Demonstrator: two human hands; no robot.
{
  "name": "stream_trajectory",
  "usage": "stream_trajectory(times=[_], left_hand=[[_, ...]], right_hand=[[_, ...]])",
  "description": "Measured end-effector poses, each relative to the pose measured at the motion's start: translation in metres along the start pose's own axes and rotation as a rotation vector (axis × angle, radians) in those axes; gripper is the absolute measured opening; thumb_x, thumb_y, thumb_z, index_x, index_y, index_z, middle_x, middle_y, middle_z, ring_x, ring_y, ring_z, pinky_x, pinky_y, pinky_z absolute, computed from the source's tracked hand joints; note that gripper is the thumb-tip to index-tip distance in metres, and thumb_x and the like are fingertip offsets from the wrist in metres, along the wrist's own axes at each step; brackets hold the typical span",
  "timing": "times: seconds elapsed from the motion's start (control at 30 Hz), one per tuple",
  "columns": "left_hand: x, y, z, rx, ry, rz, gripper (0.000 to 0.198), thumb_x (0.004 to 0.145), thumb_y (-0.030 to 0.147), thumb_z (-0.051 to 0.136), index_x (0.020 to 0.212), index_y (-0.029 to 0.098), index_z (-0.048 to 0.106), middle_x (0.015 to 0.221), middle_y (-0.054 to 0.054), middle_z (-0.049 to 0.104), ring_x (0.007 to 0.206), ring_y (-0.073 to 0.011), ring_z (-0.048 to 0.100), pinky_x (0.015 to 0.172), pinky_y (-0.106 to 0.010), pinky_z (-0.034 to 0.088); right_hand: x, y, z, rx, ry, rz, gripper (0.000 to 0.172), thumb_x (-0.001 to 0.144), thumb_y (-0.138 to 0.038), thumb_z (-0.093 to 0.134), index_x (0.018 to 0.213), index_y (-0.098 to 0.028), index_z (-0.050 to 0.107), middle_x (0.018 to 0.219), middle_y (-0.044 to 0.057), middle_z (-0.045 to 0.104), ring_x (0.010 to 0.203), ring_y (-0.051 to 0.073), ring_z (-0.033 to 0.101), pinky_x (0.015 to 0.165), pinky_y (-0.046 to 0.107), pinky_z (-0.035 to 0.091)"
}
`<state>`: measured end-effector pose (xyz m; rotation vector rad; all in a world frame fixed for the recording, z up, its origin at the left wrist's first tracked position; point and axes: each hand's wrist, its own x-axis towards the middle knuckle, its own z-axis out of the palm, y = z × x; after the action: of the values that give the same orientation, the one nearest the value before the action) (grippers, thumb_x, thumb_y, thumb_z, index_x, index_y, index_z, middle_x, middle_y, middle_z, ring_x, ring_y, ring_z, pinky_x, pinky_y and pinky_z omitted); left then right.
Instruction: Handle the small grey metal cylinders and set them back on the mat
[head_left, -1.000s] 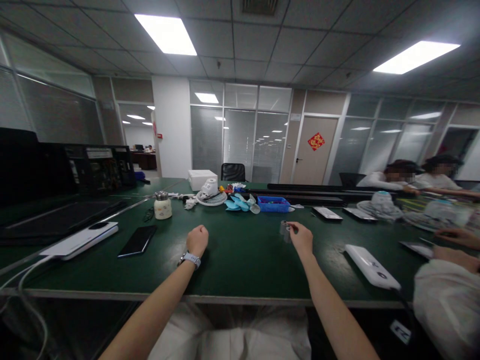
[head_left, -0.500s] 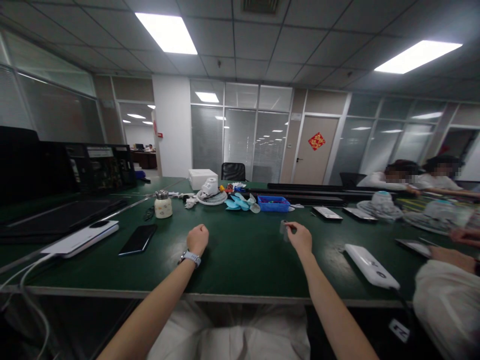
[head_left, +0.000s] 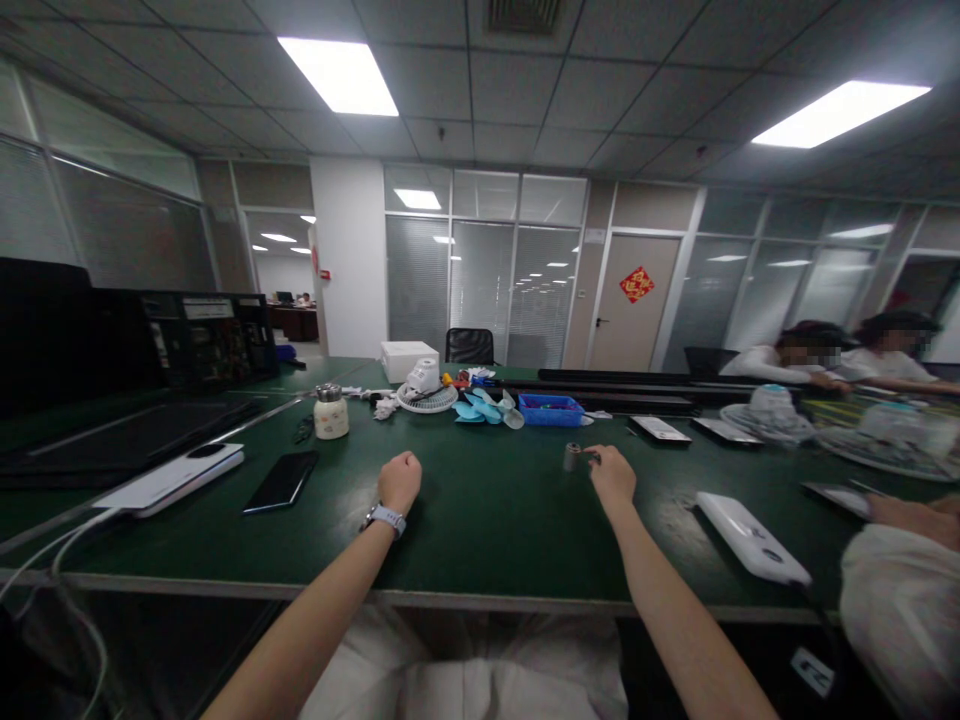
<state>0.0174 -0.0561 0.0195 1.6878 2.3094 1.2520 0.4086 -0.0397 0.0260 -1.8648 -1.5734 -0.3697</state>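
Just beside the right hand (head_left: 613, 478), left of its fingers (head_left: 598, 451) (spread or pressed together: indeterminable), a cylinder (head_left: 571, 458) stands upright.

Dim room under glaring ceiling panels (head_left: 339, 76), soft blur overall, stretched edges, dull sheen on tabletop (head_left: 480, 560).

Right hand (head_left: 613, 474) beside upright grey cylinder (head_left: 571, 458).

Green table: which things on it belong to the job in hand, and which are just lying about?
Apparently in the job:
small grey cylinder
right hand, close beside it

Seemingly just lying about:
black rectangular phone
cream bottle with silver lid
blue plastic basket
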Motion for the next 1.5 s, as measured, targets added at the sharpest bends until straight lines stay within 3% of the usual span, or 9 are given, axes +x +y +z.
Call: stream_trajectory(times=[0.2,0.37,0.57,0.83,1.13,1.5], left_hand=[[-0.001,0.001,-0.002,0.021,0.0,0.006,0.035,0.085,0.022,0.035,0.068,0.021,0.064,0.078,-0.008,0.068,0.067,-0.0183,0.055,0.056,-0.028,0.025],[-0.002,0.004,-0.005,0.038,-0.017,-0.013,0.035,0.085,0.022,0.034,0.071,0.021,0.067,0.081,-0.009,0.069,0.068,-0.0184,0.056,0.056,-0.028,0.026],[-0.004,0.005,-0.007,0.041,-0.011,-0.006,0.036,0.085,0.022,0.034,0.071,0.021,0.067,0.082,-0.009,0.069,0.07,-0.0192,0.057,0.057,-0.028,0.028],[-0.002,0.003,-0.004,0.036,-0.018,-0.008,0.036,0.086,0.021,0.034,0.073,0.021,0.068,0.083,-0.009,0.07,0.072,-0.0197,0.059,0.058,-0.027,0.03],[-0.002,0.004,-0.004,0.067,-0.018,-0.009,0.037,0.086,0.022,0.033,0.074,0.02,0.068,0.084,-0.01,0.07,0.071,-0.0193,0.057,0.057,-0.028,0.028],[-0.003,0.005,-0.006,0.053,-0.021,-0.022,0.037,0.085,0.022,0.033,0.074,0.02,0.068,0.083,-0.01,0.07,0.071,-0.02,0.058,0.056,-0.028,0.028]], right_hand=[[0.008,0.01,0.011,-0.041,0.049,-0.011,0.028,0.084,-0.012,0.051,0.104,-0.023,0.067,0.1,0.004,0.065,0.087,0.019,0.061,0.069,0.027,0.04],[0.007,0.008,0.009,-0.048,0.068,-0.046,0.033,0.084,-0.01,0.049,0.111,-0.02,0.066,0.103,0.007,0.066,0.092,0.021,0.061,0.08,0.03,0.04],[0.007,0.013,0.012,0.1,0.112,-0.029,0.036,0.086,-0.012,0.043,0.115,-0.016,0.065,0.115,0.01,0.065,0.1,0.02,0.061,0.087,0.032,0.042],[0.015,0.018,0.017,0.24,0.164,0.085,0.036,0.086,-0.02,0.041,0.107,-0.019,0.071,0.106,0.009,0.07,0.087,0.022,0.064,0.08,0.032,0.046],[0.022,0.018,0.026,0.332,0.269,0.012,0.039,0.083,-0.017,0.038,0.104,-0.017,0.071,0.107,0.009,0.069,0.091,0.021,0.062,0.085,0.032,0.044],[0.021,0.016,0.023,0.368,0.237,0.098,0.036,0.08,-0.023,0.041,0.096,-0.019,0.073,0.092,0.008,0.072,0.078,0.021,0.062,0.074,0.031,0.045]])
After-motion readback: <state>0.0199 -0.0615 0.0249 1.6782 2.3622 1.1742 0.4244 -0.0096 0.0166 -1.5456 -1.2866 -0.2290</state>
